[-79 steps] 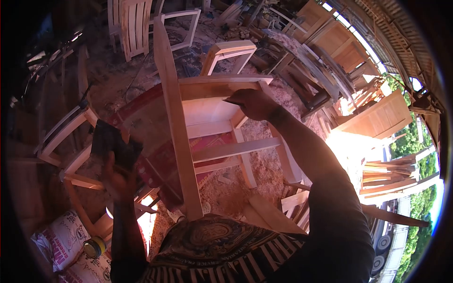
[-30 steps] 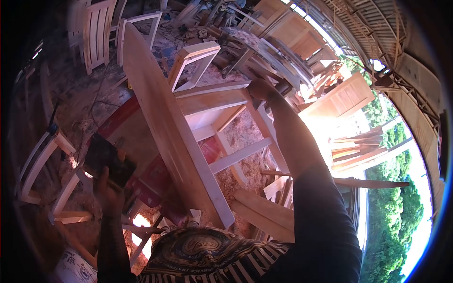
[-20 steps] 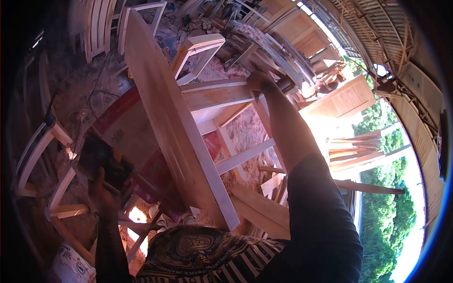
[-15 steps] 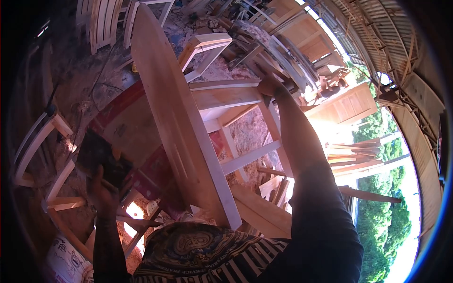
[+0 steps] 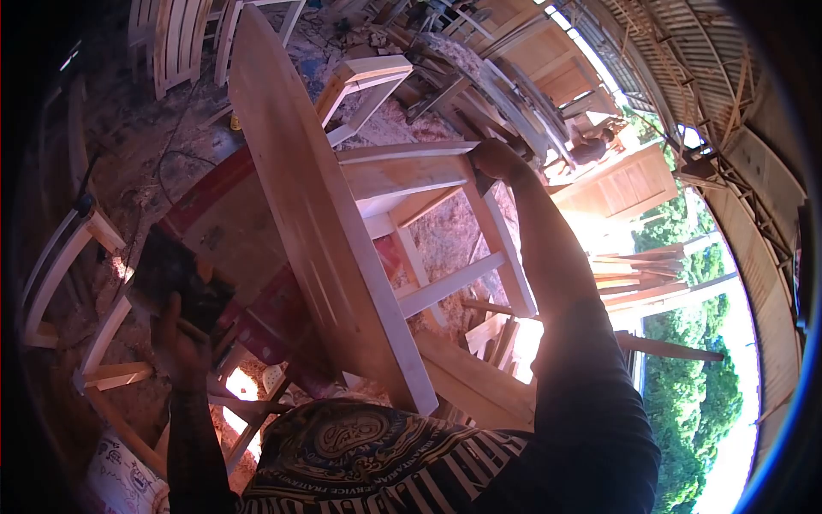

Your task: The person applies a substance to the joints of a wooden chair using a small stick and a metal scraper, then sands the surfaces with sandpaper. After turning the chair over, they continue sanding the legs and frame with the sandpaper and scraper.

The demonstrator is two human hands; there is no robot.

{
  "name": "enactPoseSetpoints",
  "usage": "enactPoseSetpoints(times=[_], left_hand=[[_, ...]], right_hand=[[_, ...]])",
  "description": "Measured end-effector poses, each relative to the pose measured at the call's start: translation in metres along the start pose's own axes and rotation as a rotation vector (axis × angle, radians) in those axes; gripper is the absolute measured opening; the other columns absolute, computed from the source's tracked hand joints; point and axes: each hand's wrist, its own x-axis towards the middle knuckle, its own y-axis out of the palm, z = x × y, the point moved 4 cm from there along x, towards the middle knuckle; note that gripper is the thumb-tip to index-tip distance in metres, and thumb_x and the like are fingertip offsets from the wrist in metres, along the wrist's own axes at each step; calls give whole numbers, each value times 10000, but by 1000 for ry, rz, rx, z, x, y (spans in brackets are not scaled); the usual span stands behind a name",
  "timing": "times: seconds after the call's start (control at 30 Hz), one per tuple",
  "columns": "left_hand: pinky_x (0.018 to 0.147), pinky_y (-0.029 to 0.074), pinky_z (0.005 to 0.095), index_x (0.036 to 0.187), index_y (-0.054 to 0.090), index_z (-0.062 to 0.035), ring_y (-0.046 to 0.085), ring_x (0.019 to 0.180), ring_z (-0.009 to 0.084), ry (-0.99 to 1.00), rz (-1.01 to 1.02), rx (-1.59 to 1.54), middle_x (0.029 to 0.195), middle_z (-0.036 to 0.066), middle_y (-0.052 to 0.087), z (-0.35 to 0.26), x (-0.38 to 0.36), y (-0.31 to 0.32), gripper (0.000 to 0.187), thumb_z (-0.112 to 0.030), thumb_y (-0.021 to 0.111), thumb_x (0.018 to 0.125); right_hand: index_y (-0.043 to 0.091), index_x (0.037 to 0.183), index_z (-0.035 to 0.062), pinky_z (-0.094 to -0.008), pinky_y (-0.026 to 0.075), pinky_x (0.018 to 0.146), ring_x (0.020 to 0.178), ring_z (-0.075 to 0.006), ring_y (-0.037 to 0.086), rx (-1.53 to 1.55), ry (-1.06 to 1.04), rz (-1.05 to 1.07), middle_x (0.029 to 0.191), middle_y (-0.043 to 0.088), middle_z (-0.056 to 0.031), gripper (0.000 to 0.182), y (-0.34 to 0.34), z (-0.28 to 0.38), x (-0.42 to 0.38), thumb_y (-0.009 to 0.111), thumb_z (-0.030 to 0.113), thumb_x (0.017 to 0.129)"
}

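A bare wooden chair [image 5: 407, 176] lies tipped over in front of me, its broad pale back panel [image 5: 300, 197] slanting across the view. My right hand [image 5: 497, 161] is curled at the far corner, where a leg [image 5: 497, 231] meets the seat frame. Under its fingers, against the wood, a small dark piece [image 5: 483, 182] shows. On the left, my left hand [image 5: 180, 347] grips a dark, flat, ragged-edged thing [image 5: 180, 278], thumb on top; what it is I cannot tell.
Beneath the chair is a worn red-edged table [image 5: 218, 193]. Curved wooden frames [image 5: 103, 334] stand at left, more chair parts [image 5: 184, 43] at the back. Boards and planks [image 5: 505, 94] are piled beyond. A person [image 5: 591, 147] is near a wooden panel [image 5: 621, 184]. Sawdust covers the floor.
The whole view has shifted slightly left. Both hands keep nearly the same places on the chair and the dark thing. A person in the background shows more clearly now.
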Motion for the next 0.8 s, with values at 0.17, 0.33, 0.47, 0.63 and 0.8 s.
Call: enactPoseSetpoints(times=[0.17, 0.33, 0.47, 0.63, 0.8], left_hand=[[960, 510, 489, 1354, 595, 45, 637, 1132, 453, 29, 8, 0, 1231, 268, 652, -1, 3, 3, 548, -165, 672, 853], [999, 517, 441, 1320, 619, 61, 658, 1132, 390, 51, -3, 35, 1198, 263, 668, -1, 3, 0, 412, -54, 550, 930], [972, 531, 430, 1306, 636, 42, 669, 1113, 380, 27, 0, 99, 1189, 260, 673, 1, -1, 1, 381, -14, 504, 953], [953, 537, 437, 1310, 646, 18, 671, 1101, 396, -6, 21, 120, 1179, 257, 673, 0, -10, 1, 381, -36, 513, 957], [950, 531, 428, 1299, 659, 12, 671, 1079, 387, -72, 12, 144, 1168, 256, 672, -5, -13, 3, 381, -46, 516, 950]], right_hand=[[783, 870, 98, -442, 578, 827, 856, -303, 748, -39, 51, 17, 897, 774, -105, 193, 64, -9, 12, 596, 148, 862], [785, 965, 63, -435, 578, 890, 938, -349, 742, 33, 179, 257, 960, 770, -163, 262, 7, 19, 22, 554, 169, 903], [777, 1034, 67, -448, 563, 945, 1044, -347, 719, 339, 477, 127, 1107, 746, -175, 298, 33, 38, 48, 527, 172, 913], [764, 1033, 74, -467, 567, 931, 1057, -338, 724, 359, 414, 68, 1109, 749, -169, 257, 42, 40, 58, 553, 182, 934], [769, 950, 81, -437, 579, 885, 989, -346, 734, 303, 78, 167, 1027, 757, -186, 152, 2, 15, 35, 667, 152, 863]])
